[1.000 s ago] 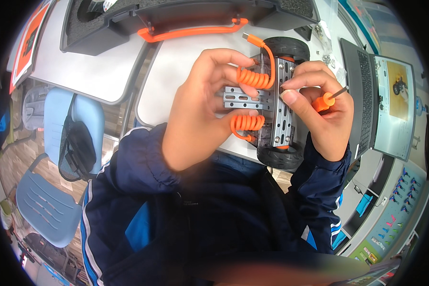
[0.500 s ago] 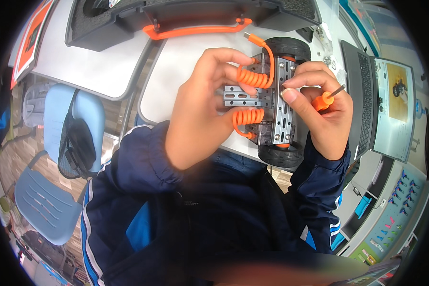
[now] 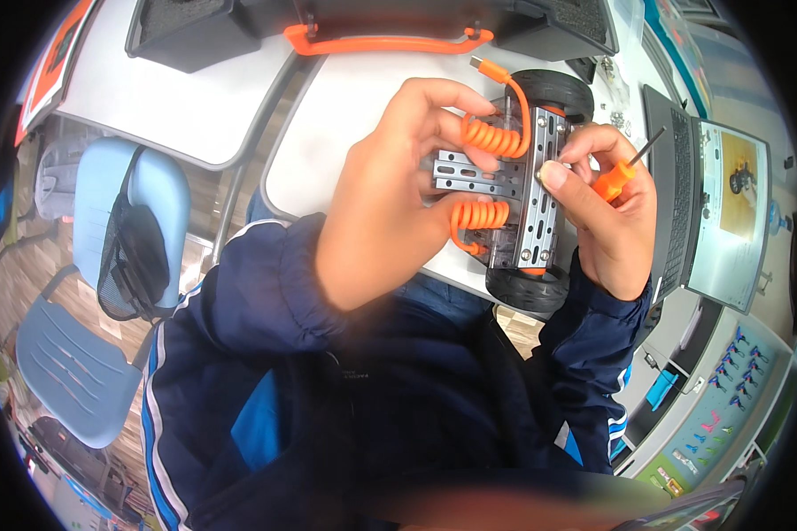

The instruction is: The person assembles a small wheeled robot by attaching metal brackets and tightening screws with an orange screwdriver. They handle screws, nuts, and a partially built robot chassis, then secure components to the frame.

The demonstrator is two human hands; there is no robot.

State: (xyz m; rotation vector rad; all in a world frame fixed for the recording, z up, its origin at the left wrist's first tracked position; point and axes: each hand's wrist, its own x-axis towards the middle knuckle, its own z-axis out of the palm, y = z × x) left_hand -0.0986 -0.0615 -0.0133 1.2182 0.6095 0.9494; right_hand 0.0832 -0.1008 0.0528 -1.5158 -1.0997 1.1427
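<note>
A small wheeled chassis (image 3: 537,226) of slotted grey metal beams is held up over the table, with one black tyre (image 3: 551,91) at its far end and another (image 3: 529,290) at its near end. My left hand (image 3: 385,195) grips it from the left, fingers curled around the motor side. Two orange coiled cables (image 3: 480,214) hang on that side, one ending in a plug (image 3: 490,69). My right hand (image 3: 607,208) keeps an orange-handled screwdriver (image 3: 615,180) in its curled fingers, the shaft pointing up and right. Its thumb and index finger pinch at a screw on the long beam.
An open laptop (image 3: 708,199) stands on the right. A dark case with an orange handle (image 3: 390,44) sits at the back, and small screws in bags (image 3: 613,84) lie beyond the wheel. Blue chairs (image 3: 133,221) stand to the left, one with a black mesh bag.
The chassis and both hands appear slightly further right in view. The screwdriver has tilted more upright in my right hand, which still touches the beam.
</note>
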